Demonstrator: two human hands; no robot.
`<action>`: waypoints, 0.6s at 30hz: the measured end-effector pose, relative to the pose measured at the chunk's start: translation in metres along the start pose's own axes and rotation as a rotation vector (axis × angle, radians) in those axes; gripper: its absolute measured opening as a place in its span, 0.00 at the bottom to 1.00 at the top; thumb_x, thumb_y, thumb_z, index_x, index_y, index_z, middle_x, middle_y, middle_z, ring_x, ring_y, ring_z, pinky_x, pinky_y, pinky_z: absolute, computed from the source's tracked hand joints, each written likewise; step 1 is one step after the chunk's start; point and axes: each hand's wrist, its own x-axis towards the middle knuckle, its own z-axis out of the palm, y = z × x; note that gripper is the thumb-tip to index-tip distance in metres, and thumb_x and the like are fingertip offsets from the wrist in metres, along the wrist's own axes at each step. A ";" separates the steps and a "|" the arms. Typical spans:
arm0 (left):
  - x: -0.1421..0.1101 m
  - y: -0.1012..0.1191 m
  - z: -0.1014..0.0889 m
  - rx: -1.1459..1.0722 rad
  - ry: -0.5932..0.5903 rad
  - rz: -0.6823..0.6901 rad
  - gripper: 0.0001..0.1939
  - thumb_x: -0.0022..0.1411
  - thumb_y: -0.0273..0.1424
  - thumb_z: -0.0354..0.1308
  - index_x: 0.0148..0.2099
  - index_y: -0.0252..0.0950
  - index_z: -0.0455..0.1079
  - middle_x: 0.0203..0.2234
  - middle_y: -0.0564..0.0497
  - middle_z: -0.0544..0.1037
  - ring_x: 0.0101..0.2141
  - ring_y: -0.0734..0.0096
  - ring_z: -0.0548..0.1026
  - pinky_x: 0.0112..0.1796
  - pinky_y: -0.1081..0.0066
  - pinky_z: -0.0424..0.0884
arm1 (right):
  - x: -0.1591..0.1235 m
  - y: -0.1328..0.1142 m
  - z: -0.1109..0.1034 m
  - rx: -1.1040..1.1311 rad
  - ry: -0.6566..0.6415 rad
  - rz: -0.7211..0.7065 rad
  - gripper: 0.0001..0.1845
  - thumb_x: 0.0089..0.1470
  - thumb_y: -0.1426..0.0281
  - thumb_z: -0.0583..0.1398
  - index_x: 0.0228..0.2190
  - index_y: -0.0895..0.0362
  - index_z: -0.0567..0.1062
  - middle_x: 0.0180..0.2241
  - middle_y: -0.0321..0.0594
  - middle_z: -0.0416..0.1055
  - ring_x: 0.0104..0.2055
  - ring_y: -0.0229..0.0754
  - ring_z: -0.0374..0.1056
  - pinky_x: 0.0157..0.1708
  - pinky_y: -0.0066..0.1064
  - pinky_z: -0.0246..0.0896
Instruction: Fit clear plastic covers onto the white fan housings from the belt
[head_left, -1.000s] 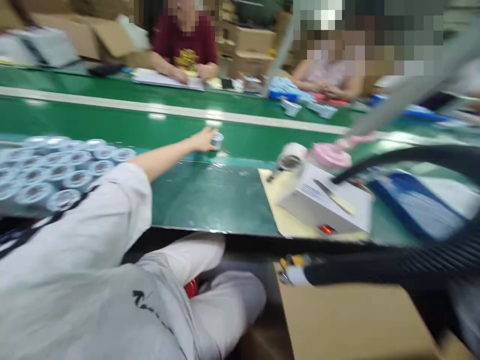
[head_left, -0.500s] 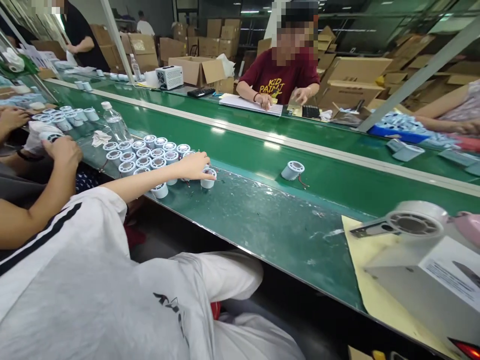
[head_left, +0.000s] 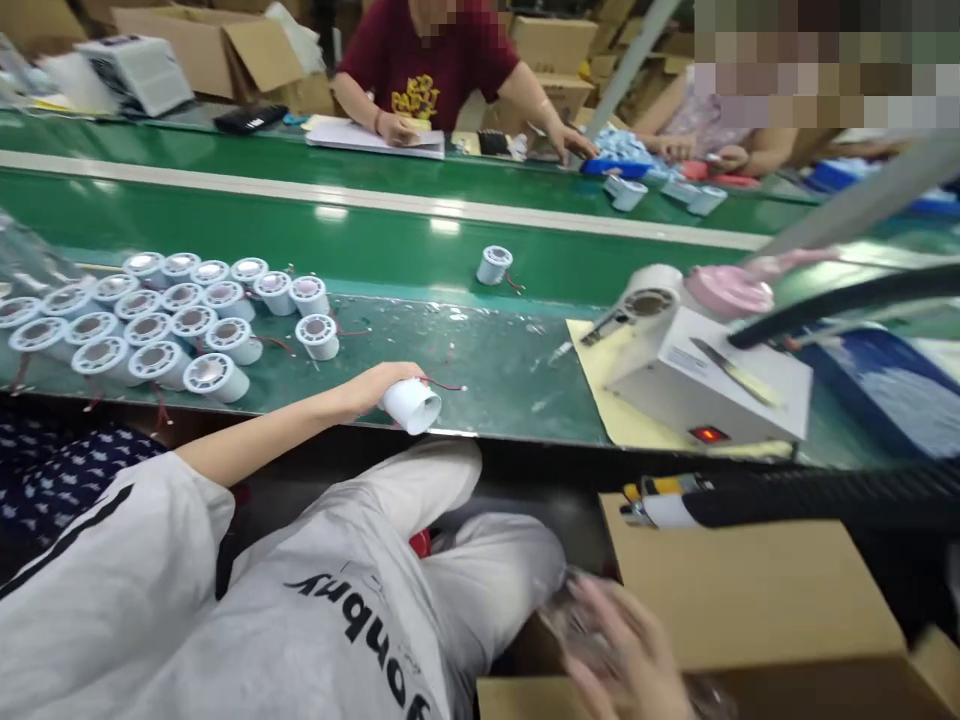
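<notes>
My left hand [head_left: 379, 385] is wrapped round a pale blue cylindrical housing [head_left: 416, 406] with a thin red wire. It holds it tilted, open end toward me, over the bench's front edge. Low in the view, my right hand [head_left: 630, 650] is blurred beside the open cardboard box [head_left: 757, 580]. Its fingers close on a clear plastic piece [head_left: 585, 625] whose exact kind I cannot make out. Left of my left hand, several similar housings [head_left: 154, 330] stand in rows, vented tops up, wires trailing. One housing [head_left: 317, 337] stands a little apart from them.
A single housing [head_left: 495, 265] sits on the green conveyor belt [head_left: 390, 245]. At right stands a white machine [head_left: 705, 385] with a lit red switch, on yellow paper. A black hose [head_left: 810, 500] with a tool tip crosses above the box. Co-workers sit across the belt.
My left hand has lifted a housing from beside the rows and brought it toward me, tipping it. The view has swung right; my right hand and the cardboard box now show.
</notes>
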 end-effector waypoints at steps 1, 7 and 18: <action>0.003 -0.001 0.015 -0.052 -0.086 -0.009 0.23 0.60 0.50 0.43 0.41 0.36 0.64 0.30 0.48 0.71 0.25 0.70 0.71 0.23 0.72 0.68 | 0.005 -0.006 0.012 -0.049 0.005 -0.055 0.19 0.68 0.61 0.58 0.58 0.48 0.73 0.53 0.46 0.70 0.51 0.50 0.74 0.43 0.38 0.77; 0.004 -0.007 0.075 -0.201 -0.637 -0.107 0.23 0.58 0.49 0.54 0.42 0.34 0.72 0.27 0.51 0.73 0.22 0.73 0.68 0.18 0.75 0.61 | 0.061 -0.028 0.065 -0.412 0.092 -0.175 0.22 0.66 0.66 0.59 0.59 0.51 0.74 0.58 0.56 0.65 0.50 0.57 0.70 0.43 0.45 0.76; -0.011 -0.006 0.086 0.249 -0.346 0.469 0.20 0.64 0.40 0.64 0.55 0.37 0.76 0.42 0.46 0.76 0.43 0.63 0.75 0.48 0.64 0.71 | 0.055 -0.022 0.052 0.147 -0.063 0.139 0.07 0.60 0.67 0.65 0.29 0.54 0.78 0.51 0.49 0.74 0.51 0.53 0.74 0.45 0.41 0.75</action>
